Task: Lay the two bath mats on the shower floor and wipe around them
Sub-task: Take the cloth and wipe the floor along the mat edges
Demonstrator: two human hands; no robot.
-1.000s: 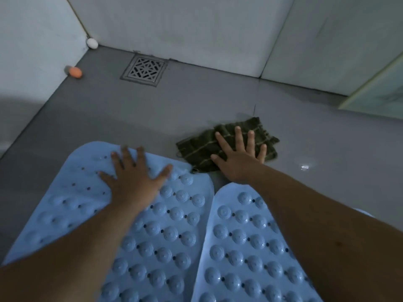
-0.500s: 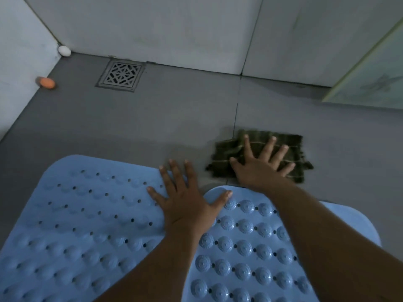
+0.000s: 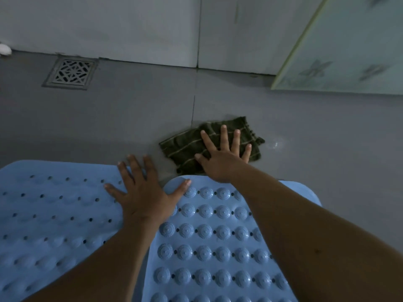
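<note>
Two light blue rubber bath mats lie side by side on the grey shower floor. The left mat (image 3: 54, 205) shows its perforated side, the right mat (image 3: 218, 247) its round bumps. My left hand (image 3: 144, 192) rests flat with fingers spread across the seam between them, thumb on the right mat. My right hand (image 3: 222, 158) presses flat, fingers apart, on a dark green striped cloth (image 3: 185, 147) that lies on the floor just beyond the right mat's top edge.
A square metal floor drain (image 3: 70, 73) sits at the back left near the white wall. A small white object (image 3: 4, 49) lies in the left corner. A pale green patterned panel (image 3: 349, 51) stands at the right. The floor (image 3: 316, 138) looks damp beside the cloth.
The view swung right, pushing the drain left. My left hand slid from the left mat onto the seam. My right hand pushed the cloth right, then back slightly towards the mats.
</note>
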